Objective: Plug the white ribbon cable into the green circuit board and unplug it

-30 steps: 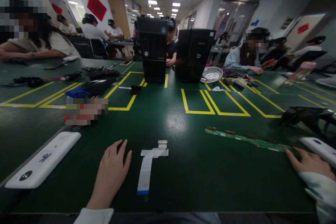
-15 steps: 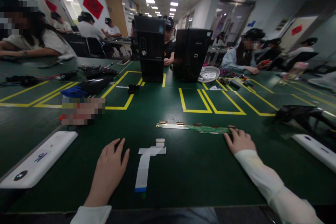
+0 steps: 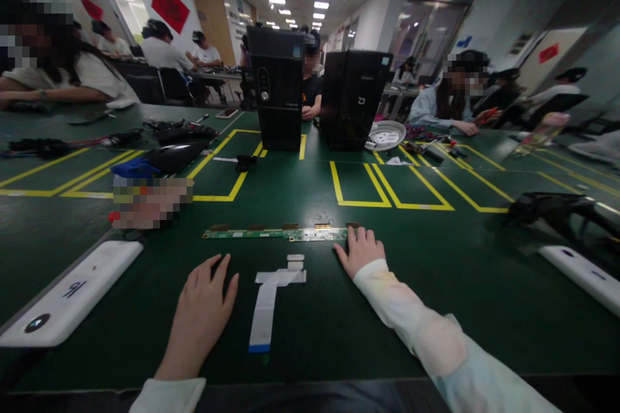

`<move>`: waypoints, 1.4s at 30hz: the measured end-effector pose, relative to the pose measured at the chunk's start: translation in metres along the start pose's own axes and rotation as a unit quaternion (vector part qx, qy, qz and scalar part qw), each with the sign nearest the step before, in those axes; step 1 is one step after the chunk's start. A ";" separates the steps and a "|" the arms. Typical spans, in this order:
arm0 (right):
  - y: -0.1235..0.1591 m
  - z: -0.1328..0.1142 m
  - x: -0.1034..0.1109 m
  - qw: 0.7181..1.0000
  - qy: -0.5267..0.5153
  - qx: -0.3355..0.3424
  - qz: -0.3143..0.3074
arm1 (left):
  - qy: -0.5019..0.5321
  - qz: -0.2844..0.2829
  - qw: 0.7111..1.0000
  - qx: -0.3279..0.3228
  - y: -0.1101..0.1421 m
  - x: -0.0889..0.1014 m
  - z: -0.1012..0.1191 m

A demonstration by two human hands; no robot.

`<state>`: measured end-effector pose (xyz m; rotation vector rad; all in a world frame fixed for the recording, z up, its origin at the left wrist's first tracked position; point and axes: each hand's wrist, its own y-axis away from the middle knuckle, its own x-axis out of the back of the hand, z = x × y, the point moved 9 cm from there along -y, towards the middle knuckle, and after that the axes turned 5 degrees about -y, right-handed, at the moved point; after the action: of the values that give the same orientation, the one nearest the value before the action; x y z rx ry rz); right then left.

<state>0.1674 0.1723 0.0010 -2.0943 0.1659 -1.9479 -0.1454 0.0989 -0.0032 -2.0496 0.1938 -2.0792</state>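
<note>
A long, narrow green circuit board (image 3: 264, 233) with brownish tabs along its far edge lies crosswise on the dark green table. My right hand (image 3: 362, 248) is closed over its right end, fingers on top and thumb by the near edge, partly covering that end. My left hand (image 3: 203, 300) rests palm down on the table, open, its fingers slightly curved and apart, holding nothing. Between the hands and nearer to me lies a white flat ribbon cable (image 3: 264, 316) with a blue end, crossed by a short strip. It touches neither hand.
White battery-like cases lie at left (image 3: 72, 290) and right (image 3: 584, 274). Farther back stand two black computer towers (image 3: 281, 90) (image 3: 356, 100) and a white basket (image 3: 386, 134). Yellow tape (image 3: 363, 204) marks the table. A black frame (image 3: 557, 216) is at right. Several people sit around.
My right hand has moved left, and the circuit board has slid left with it to lie beyond the ribbon cable. My left hand and the cable have stayed put.
</note>
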 end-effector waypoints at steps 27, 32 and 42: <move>-0.013 -0.020 0.001 0.931 -0.209 0.297 0.029 | 0.001 0.017 1.000 0.000 0.002 0.008 0.006; -0.010 -0.017 -0.006 0.928 -0.206 0.311 0.000 | 0.011 0.026 1.000 0.002 0.001 0.008 0.005; -0.006 -0.016 -0.013 0.925 -0.182 0.334 0.012 | 0.180 -0.048 0.955 -0.231 0.012 0.028 0.095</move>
<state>0.1499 0.1793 -0.0093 -1.8960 -0.4793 -1.2930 -0.0503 0.0854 0.0232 -1.9057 0.7138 -2.6601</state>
